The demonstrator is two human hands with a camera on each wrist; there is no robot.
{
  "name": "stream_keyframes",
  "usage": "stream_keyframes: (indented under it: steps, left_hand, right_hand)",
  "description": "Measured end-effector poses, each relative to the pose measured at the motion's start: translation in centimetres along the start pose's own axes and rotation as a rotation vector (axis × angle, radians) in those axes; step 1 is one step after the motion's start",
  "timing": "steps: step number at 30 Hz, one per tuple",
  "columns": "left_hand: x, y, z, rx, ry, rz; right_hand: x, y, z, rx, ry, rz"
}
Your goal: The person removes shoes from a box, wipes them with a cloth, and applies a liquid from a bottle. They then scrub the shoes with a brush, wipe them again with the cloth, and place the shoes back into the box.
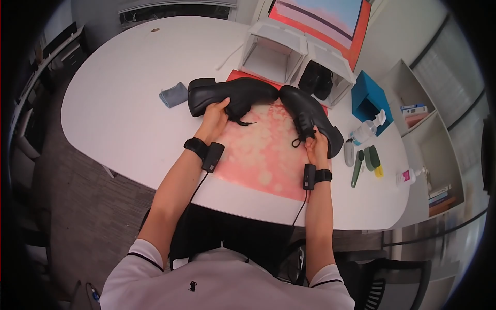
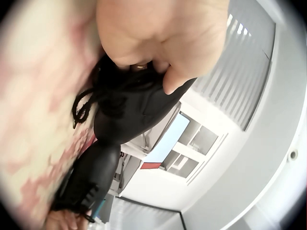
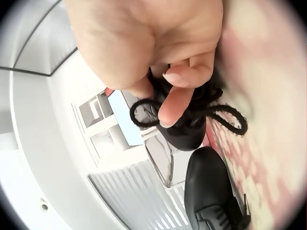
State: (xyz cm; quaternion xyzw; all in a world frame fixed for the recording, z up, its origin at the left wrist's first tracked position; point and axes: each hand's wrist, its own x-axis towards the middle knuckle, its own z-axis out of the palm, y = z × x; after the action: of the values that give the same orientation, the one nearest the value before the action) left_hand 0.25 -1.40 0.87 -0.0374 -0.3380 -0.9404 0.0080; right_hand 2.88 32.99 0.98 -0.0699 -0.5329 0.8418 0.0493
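Two black lace-up leather shoes lie toe to toe over a pink-and-cream mat (image 1: 263, 170). My left hand (image 1: 213, 120) grips the left shoe (image 1: 209, 95) near its opening, thumb on the outer side; this shoe is tipped on its side, its lace hanging toward me. In the left wrist view the fingers (image 2: 165, 79) curl into the opening. My right hand (image 1: 318, 146) holds the right shoe (image 1: 305, 111) by the opening near the heel. In the right wrist view the fingers of this hand (image 3: 177, 103) bend over the tied laces (image 3: 228, 120). The inner fingertips are hidden.
A folded grey-blue cloth (image 1: 173, 95) lies left of the shoes. Behind stand two white boxes (image 1: 274, 49), the right one containing dark shoes (image 1: 316, 80). To the right are a blue bin (image 1: 369, 95), a pump bottle (image 1: 365, 132), green brushes (image 1: 357, 168) and a pink-labelled bottle (image 1: 406, 177).
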Motion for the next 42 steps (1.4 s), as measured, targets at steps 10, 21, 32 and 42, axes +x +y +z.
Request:
stream_keyframes:
  steps: [10,21,32,42]
  left_hand:
    - [-0.1,0.7,-0.2,-0.105,-0.040,-0.049]
    - [-0.3,0.2,-0.9,0.351,0.040,-0.067]
    - [0.0,0.1,-2.0,0.371,-0.054,-0.030]
    - [-0.5,0.6,-1.4,0.289,-0.020,-0.019]
  right_hand:
    - [0.7,0.4,-1.3,0.003,-0.018,-0.050]
    - [-2.0,-0.6,2.0,-0.313,0.061,-0.099]
    - [-1.1,-1.2,-0.3,-0.405,0.064,-0.147]
    - [-3.1,-3.0,0.3,-0.475,0.292,-0.118]
